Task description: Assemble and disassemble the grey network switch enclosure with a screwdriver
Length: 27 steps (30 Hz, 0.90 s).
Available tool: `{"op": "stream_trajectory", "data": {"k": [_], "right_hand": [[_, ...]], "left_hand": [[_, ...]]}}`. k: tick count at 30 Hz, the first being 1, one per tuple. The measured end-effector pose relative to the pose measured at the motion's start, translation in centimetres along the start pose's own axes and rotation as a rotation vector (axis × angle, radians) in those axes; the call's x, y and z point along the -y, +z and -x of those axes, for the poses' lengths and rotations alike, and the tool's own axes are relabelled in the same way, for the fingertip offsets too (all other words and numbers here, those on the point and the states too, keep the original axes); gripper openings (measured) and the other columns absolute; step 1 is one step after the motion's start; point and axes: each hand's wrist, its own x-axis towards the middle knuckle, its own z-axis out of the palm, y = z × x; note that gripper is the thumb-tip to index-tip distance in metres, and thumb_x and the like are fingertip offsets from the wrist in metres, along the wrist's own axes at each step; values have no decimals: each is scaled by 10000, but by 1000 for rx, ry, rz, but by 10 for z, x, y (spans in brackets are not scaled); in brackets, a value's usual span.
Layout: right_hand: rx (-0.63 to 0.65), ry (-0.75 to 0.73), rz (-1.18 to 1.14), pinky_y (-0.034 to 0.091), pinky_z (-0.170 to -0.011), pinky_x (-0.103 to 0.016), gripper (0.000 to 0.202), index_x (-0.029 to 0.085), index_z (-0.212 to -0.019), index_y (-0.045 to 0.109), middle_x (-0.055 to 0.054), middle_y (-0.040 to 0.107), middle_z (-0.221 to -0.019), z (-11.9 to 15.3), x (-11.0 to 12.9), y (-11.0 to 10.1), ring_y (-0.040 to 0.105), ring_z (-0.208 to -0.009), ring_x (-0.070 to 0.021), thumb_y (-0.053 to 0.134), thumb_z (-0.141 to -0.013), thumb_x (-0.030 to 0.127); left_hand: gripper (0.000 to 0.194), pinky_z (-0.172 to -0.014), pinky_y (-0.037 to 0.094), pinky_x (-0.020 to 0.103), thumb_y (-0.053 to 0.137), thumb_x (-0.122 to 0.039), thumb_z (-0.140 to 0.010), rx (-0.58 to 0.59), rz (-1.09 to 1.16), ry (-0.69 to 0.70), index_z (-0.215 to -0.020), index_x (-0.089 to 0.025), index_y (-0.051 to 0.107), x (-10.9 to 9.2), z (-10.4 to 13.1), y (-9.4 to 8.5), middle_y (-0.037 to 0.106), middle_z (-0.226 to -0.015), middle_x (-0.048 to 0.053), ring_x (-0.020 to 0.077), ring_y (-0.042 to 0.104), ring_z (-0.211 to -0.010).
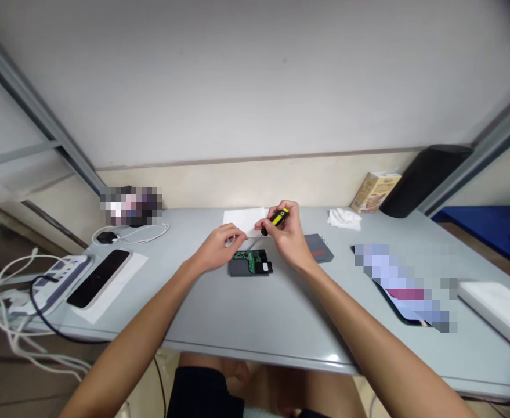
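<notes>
My right hand [292, 237] is wrapped round the black and yellow handle of a screwdriver [277, 220], its thin shaft pointing down and left. My left hand [218, 248] is closed in a pinch near the shaft's tip; whatever is between the fingertips is too small to make out. Just below the hands lies an opened flat grey device [239, 267] with a green circuit board [252, 265] and black parts exposed. A grey cover panel [321, 248] with a reddish patch rests on the table, partly behind my right wrist. Behind both hands lies a white paper [242, 218].
On the left are a phone [100, 278] on white paper, a power strip [54, 284] and tangled white cables [8, 328]. To the right lie a crumpled tissue [344, 219], a yellow box [375, 192], a black cylinder [426, 180], a blurred-out flat device [400, 284] and a white box [498, 310].
</notes>
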Motion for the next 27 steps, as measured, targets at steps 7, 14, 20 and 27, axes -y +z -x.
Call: {"op": "stream_trajectory", "data": {"k": [7, 14, 20, 27], "right_hand": [[-11, -104, 89, 578, -737, -315, 386, 310, -1063, 367, 39, 519, -992, 3, 16, 4, 694, -773, -115, 723, -912, 313], [20, -56, 99, 593, -839, -374, 387, 318, -1070, 345, 24, 563, -1051, 16, -1, 20, 731, -889, -153, 710, -938, 306], [62, -27, 107, 595, -866, -402, 376, 316, -1078, 362, 29, 544, -1041, 17, -4, 16, 722, -890, -155, 709, -934, 286], [63, -5, 128, 599, -857, -400, 375, 314, -1070, 366, 24, 548, -1036, 18, -2, 16, 682, -872, -149, 711, -923, 307]], "left_hand": [[276, -828, 484, 331, 449, -198, -1057, 32, -308, 117, -962, -179, 707, -11, -1, -15, 700, -938, 73, 208, 637, -908], [172, -759, 469, 322, 545, -128, -898, 254, -371, 46, -850, -189, 698, 1, 4, -20, 693, -873, 45, 194, 621, -782], [180, -755, 472, 320, 540, -147, -885, 297, -334, -6, -875, -202, 712, -5, 4, -22, 706, -909, 45, 199, 635, -800], [159, -745, 473, 329, 556, -161, -878, 298, -309, 13, -862, -207, 707, -2, 6, -15, 703, -885, 57, 213, 646, -806]]}}
